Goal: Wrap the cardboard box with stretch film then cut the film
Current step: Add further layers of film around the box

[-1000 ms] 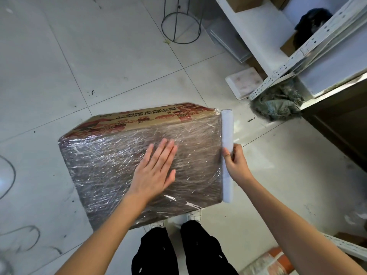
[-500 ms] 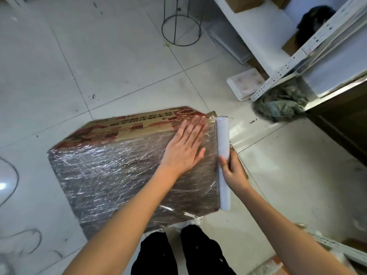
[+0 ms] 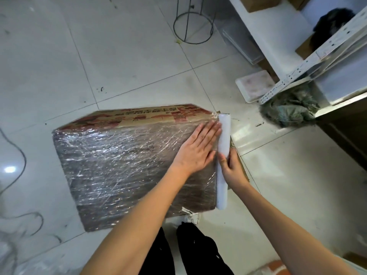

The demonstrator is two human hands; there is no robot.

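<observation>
Pale floor tiles (image 3: 127, 56) carry the film-wrapped cardboard box (image 3: 123, 165). His left hand (image 3: 195, 149) presses flat on it, fingers straight; the right hand (image 3: 233, 169) grips the stretch film roll (image 3: 223, 155) at the box's right edge.

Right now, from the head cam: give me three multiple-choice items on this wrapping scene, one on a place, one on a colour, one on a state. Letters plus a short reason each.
1. Where does the film roll lie against the cardboard box?
A. along its right edge
B. across its far printed face
C. on the floor, apart from it

2. What colour is the roll?
A. black
B. white
C. red

3. What is the left hand doing?
A. gripping the roll
B. hanging idle off the box
C. pressing flat on the filmed top

Answers:
1 A, the roll runs down the box's right edge, touching it.
2 B, it shows plain white beside the right hand, which grips it.
3 C, its fingers lie straight on the film, next to the roll.
</observation>
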